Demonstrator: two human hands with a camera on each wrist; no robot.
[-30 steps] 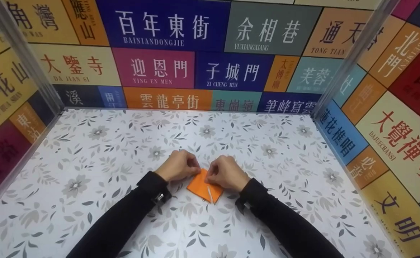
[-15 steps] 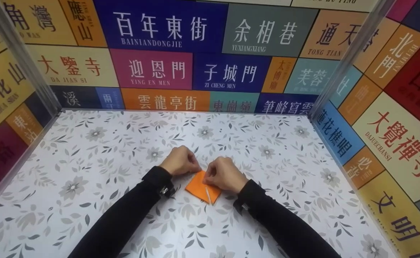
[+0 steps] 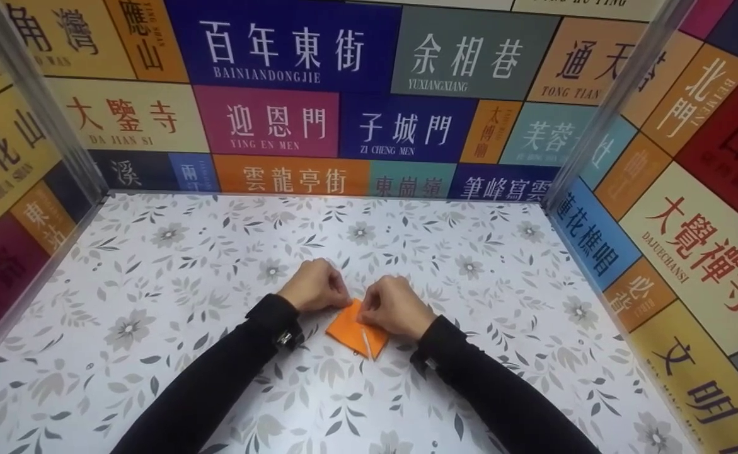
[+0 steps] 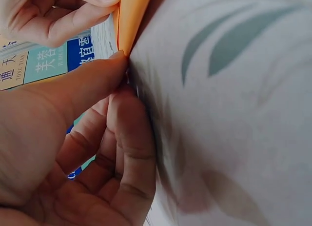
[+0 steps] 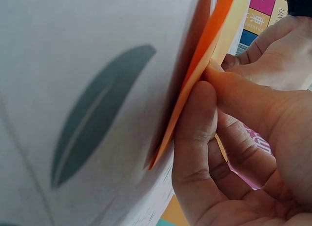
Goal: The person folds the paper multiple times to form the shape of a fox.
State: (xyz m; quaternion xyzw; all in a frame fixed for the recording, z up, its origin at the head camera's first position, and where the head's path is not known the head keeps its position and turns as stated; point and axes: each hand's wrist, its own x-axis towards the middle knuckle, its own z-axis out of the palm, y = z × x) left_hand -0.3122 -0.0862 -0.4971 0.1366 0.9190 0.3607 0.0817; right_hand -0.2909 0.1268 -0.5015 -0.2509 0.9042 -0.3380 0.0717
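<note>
We are working a fold at the far corner of the orange paper [image 3: 356,334], which lies flat on the floral table [image 3: 154,277] between both hands, near the middle of the surface. A thin white strip shows along its near right part; we cannot tell whether it is the paper's underside or a crease.

To do this step well, we judge that the corner should be pinned from both sides at once, the edges matched before any pressure goes in, and the crease then run outward with a fingertip while the rest of the sheet lies flat.

Left hand [image 3: 315,287]: fingers curled, thumb and forefinger tip meeting at the paper's corner; in the left wrist view the thumb [image 4: 83,84] touches the orange edge [image 4: 129,18]. We read it as a pinch.

Right hand [image 3: 394,306]: also curled, and in the right wrist view the forefinger [image 5: 195,133] and thumb clamp the paper's edge [image 5: 204,55] between them, against the table.
</note>
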